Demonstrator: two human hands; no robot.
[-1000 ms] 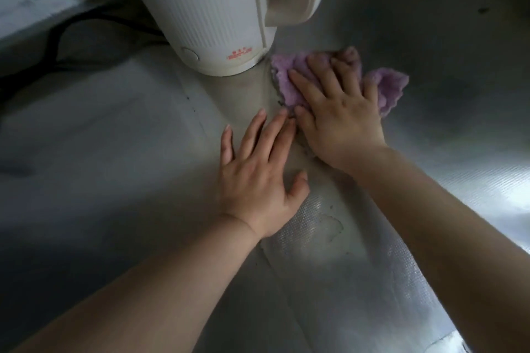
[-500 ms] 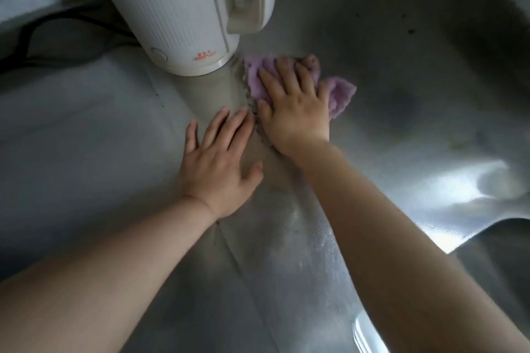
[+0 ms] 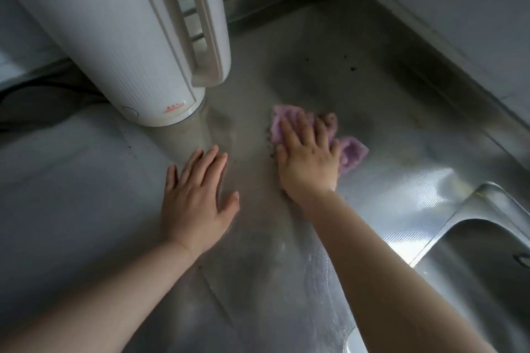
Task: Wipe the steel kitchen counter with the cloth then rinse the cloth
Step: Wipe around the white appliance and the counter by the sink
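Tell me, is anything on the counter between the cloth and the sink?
Nothing visible. Only bare steel counter lies between the purple cloth under the right hand and the sink rim at lower right.

On the steel surface [image 3: 372, 80], the crumpled purple cloth [image 3: 351, 153] lies under the right hand [image 3: 308, 163], right of the tall white plastic jug [image 3: 129, 46]. The left hand [image 3: 195, 203] lies flat before the jug, and the steel sink [image 3: 487, 252] is far right.

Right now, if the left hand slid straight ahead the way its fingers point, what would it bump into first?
Probably the base of the white appliance, standing just beyond the left hand with only bare counter between. It points slightly right, so the thumb side may slip past.
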